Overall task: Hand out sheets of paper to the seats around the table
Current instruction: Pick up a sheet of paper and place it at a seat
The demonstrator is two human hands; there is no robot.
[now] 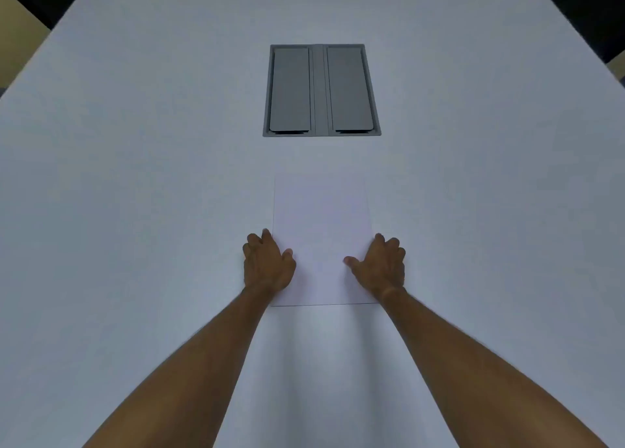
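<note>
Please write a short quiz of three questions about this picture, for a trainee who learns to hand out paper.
1. True or false: both hands touch the paper.
2. What lies beyond the paper on the table? A) a grey hatch with two closed flaps B) a laptop C) a stack of books
3. Fill in: the left hand is at the paper's ____ edge, the right hand at its right edge.

Key
1. True: each hand rests at one side edge of the paper, thumb on top.
2. A: the grey hatch is set into the table.
3. left
</note>
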